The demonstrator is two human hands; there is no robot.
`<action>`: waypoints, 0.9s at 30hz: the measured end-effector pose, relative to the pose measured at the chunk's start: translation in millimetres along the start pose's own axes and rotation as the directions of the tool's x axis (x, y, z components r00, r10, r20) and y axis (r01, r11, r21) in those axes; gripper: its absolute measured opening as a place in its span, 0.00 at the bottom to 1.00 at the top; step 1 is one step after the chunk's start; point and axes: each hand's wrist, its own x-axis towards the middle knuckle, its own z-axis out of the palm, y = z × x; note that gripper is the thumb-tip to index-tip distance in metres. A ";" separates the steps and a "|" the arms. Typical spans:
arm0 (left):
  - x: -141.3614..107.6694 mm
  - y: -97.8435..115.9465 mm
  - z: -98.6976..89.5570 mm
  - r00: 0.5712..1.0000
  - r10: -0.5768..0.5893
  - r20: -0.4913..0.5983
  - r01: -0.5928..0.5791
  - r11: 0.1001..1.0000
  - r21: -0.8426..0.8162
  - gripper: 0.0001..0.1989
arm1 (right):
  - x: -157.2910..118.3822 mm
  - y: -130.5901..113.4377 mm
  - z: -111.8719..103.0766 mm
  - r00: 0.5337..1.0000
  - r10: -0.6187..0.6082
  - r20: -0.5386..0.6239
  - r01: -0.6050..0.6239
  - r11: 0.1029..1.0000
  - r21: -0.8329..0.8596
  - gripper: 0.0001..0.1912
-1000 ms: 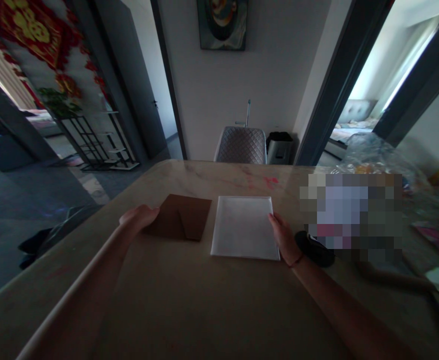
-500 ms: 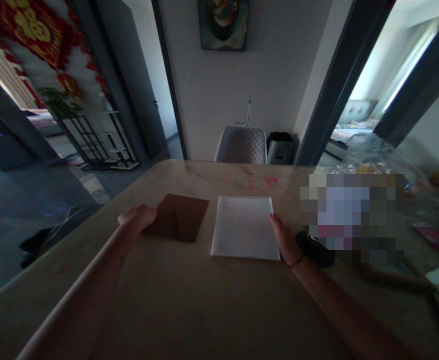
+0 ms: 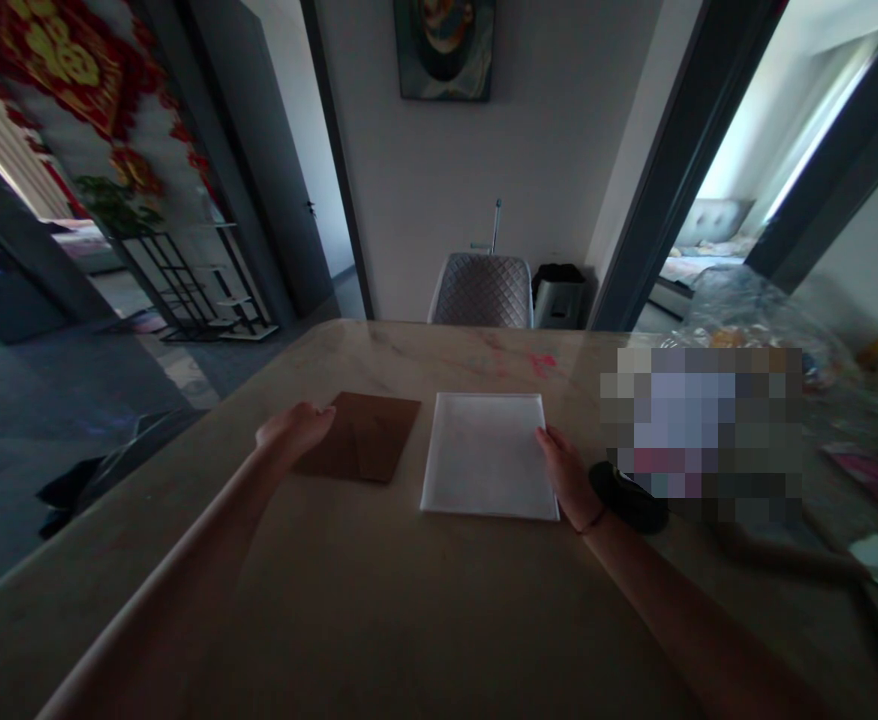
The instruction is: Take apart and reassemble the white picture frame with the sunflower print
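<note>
A flat, square brown paper envelope (image 3: pixel 371 438) lies on the table, its fold lines only faintly visible. At its left edge is my left hand (image 3: pixel 296 430), closed with the thumb towards the paper; its other fingers are partly hidden. To the right lies a white square panel (image 3: pixel 488 455) with a thin pale rim; whether it is a shallow box or a board is unclear. My right hand (image 3: pixel 568 478) grips the panel's right edge, thumb along the rim and the other fingers mostly out of sight.
The stone-patterned table (image 3: pixel 409 600) has pink marks near its far edge. Right of my hand sit a black object (image 3: pixel 630 498), a blurred-out patch and crumpled clear plastic (image 3: pixel 754 310). Beyond the table stand a quilted chair (image 3: pixel 484 290) and a bin (image 3: pixel 559 297).
My left hand has shifted right and slightly up, over the envelope's left edge. The envelope's fold appears flatter. My right hand and the white panel have stayed put.
</note>
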 end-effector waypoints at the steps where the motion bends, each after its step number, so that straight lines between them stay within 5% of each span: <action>1: -3.9 7.2 4.7 1.000 0.001 0.011 -0.002 1.000 0.031 0.17 | -0.3 -0.2 0.0 1.000 -0.001 0.003 0.001 1.000 -0.005 0.13; 11: -56.0 70.2 38.9 0.948 0.307 0.079 -0.312 0.948 0.067 0.19 | 0.2 -0.9 0.3 0.998 0.049 0.034 -0.049 0.999 0.016 0.17; 27: -69.8 80.9 55.4 0.908 0.403 0.116 -0.404 0.914 -0.017 0.14 | -1.1 -1.0 0.7 0.998 0.032 0.063 -0.027 0.997 -0.078 0.22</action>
